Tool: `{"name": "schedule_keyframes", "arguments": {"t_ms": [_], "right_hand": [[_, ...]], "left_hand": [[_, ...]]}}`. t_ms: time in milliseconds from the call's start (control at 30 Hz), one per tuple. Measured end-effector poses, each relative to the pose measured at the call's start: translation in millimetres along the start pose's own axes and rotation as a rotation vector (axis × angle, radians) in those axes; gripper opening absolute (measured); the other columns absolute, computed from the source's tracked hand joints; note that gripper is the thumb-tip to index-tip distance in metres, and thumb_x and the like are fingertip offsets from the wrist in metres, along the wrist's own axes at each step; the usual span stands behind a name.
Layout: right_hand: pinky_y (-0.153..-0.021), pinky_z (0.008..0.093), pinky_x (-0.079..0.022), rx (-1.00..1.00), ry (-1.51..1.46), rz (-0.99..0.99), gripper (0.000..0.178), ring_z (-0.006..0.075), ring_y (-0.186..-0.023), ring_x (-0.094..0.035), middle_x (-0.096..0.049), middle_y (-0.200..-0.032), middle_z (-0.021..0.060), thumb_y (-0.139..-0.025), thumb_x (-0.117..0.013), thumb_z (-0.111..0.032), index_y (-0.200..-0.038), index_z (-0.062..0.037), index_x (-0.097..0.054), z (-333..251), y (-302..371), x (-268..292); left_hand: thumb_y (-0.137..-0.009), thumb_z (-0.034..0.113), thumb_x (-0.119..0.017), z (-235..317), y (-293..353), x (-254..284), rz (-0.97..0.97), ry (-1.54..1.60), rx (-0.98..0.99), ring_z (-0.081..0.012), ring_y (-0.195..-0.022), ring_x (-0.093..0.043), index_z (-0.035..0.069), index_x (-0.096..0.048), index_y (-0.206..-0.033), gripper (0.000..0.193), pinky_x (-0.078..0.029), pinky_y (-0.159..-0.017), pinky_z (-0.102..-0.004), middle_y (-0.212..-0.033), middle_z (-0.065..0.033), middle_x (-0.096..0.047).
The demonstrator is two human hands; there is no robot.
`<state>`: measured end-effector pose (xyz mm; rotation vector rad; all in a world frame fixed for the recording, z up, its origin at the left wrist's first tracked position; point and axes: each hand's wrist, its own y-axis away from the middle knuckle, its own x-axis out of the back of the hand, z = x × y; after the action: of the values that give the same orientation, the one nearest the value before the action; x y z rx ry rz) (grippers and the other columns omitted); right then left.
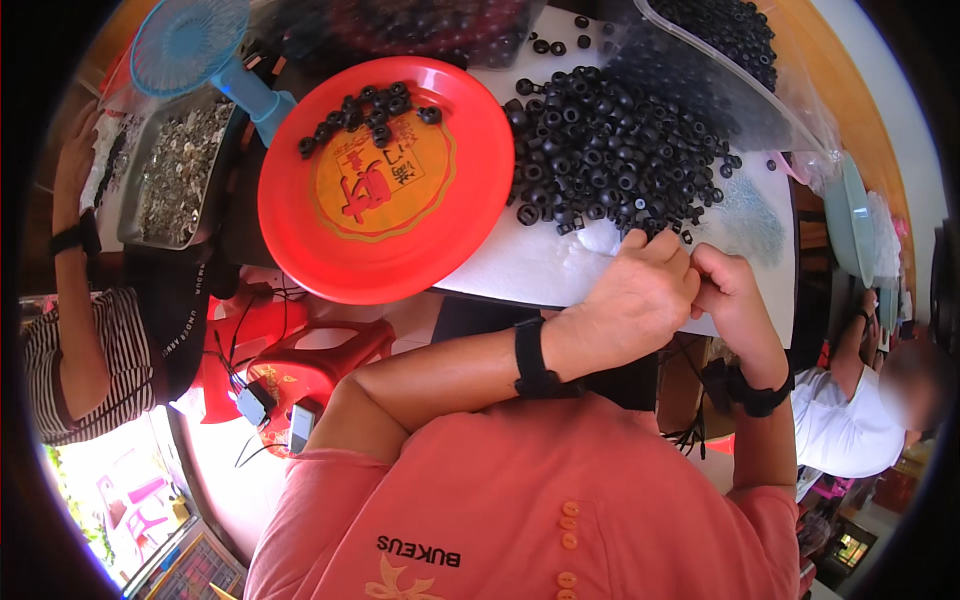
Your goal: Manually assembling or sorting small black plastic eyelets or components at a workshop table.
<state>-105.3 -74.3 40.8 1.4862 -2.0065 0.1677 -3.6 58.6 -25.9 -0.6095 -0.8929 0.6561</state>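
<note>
My left hand [640, 298] is closed at the front edge of a heap of small black ring-shaped plastic parts [605, 140]. Right beside it, my right hand [732, 292] is closed too, with the fingertips of both nearly meeting. Whatever the fingers hold is hidden or too small to name. The heap lies on a white sheet [540, 268] over the table. To the left, a round red tray [300, 235] with a yellow centre carries several of the same black parts along its far side. Each wrist wears a black band.
A blue handheld fan [240, 90] and a metal tray of small metal pieces [183, 170] stand at left. Clear bags of black parts [730, 45] lie at the back. People sit on both sides. Red stools [320, 365] and cables are on the floor at left.
</note>
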Motion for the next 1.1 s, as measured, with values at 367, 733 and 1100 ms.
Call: {"name": "schedule_keyframes", "arguments": {"t_ms": [367, 733, 1100], "right_hand": [[-0.055, 0.034, -0.046, 0.172, 0.149, 0.133, 0.006, 0.019, -0.056, -0.059, -0.063, -0.068, 0.0118, -0.084, -0.062, -0.005, -0.086, 0.0005, -0.058, 22.0, 6.2, -10.1], [-0.052, 0.0325, -0.045, 0.203, -0.012, 0.094, 0.011, 0.0168, -0.056, -0.061, -0.066, -0.067, 0.0088, -0.079, -0.067, -0.012, -0.083, -0.0016, -0.066, 30.7, -7.1, -6.2], [-0.055, 0.0388, -0.05, 0.286, 0.073, 0.054, 0.01, 0.0243, -0.056, -0.065, -0.067, -0.064, 0.012, -0.075, -0.061, -0.007, -0.08, -0.0023, -0.069, 34.9, -12.3, -1.6]], "left_hand": [[-0.07, 0.007, -0.062, -7.5, 8.9, -4.8, 0.046, -0.086, -0.101, -0.03, -0.08, -0.054, 0.003, -0.059, -0.075, 0.007, -0.046, -0.067, -0.041, -0.078, -0.011, -0.056], [-0.077, 0.003, -0.072, -8.7, 2.1, 2.7, -0.067, 0.014, 0.092, -0.0274, -0.079, -0.055, 0.003, -0.068, -0.086, 0.009, -0.048, -0.071, -0.0387, -0.078, -0.0078, -0.06], [-0.079, -0.001, -0.073, 4.4, -2.7, 10.4, -0.162, 0.017, 0.171, -0.023, -0.075, -0.055, 0.001, -0.068, -0.086, 0.009, -0.046, -0.068, -0.0349, -0.074, -0.0068, -0.056]]}}
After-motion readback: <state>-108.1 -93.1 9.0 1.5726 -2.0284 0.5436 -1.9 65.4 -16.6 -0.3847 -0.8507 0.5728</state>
